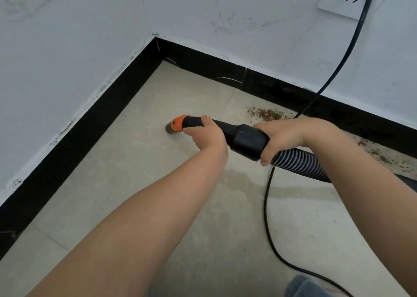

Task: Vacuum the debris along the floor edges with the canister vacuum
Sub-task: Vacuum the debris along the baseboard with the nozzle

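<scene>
Both hands gripped: my left hand [204,132] the stiff black orange-tipped plastic nozzle [180,125], my right hand [282,136] its rigid cuff by the probably floppy ribbed hose [297,161].

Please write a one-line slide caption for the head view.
Both hands, left hand and right hand, grip the vacuum nozzle near the corner; brown debris remains along the baseboard.

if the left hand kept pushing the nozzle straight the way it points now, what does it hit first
Probably the black baseboard on the left wall. The left hand holds the nozzle aimed left across bare floor tile, nothing between as far as the picture shows. Depth is hard to judge.
</scene>
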`<state>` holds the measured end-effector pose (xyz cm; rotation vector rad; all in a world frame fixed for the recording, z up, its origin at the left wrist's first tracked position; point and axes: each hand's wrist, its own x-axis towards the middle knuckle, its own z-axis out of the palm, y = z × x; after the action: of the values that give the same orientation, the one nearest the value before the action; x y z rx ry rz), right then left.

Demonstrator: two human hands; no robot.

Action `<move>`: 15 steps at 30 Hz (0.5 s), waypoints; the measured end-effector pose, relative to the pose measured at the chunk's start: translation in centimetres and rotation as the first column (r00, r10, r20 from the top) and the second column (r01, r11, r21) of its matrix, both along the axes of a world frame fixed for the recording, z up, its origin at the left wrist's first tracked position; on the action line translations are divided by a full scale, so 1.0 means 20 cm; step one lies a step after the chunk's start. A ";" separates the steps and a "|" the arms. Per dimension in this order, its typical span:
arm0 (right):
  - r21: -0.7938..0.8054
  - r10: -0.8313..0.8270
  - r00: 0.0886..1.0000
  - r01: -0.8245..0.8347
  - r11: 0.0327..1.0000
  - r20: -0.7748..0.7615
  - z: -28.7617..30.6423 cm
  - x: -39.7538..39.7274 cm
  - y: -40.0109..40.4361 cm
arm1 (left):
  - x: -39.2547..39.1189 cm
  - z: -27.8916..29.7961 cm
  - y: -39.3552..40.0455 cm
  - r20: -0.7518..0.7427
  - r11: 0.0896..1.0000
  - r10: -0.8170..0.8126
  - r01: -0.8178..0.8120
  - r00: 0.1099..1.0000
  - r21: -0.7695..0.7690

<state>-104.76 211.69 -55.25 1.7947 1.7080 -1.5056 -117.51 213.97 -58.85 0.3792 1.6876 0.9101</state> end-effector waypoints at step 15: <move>0.099 0.037 0.990 -0.050 0.994 0.134 0.04 -0.14 0.02 | -0.08 -0.09 0.07 0.020 0.997 0.067 -0.068 0.998 0.032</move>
<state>-107.51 212.10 -54.35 1.8489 1.7761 -1.2732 -119.06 215.39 -60.55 0.3364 1.6788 0.9886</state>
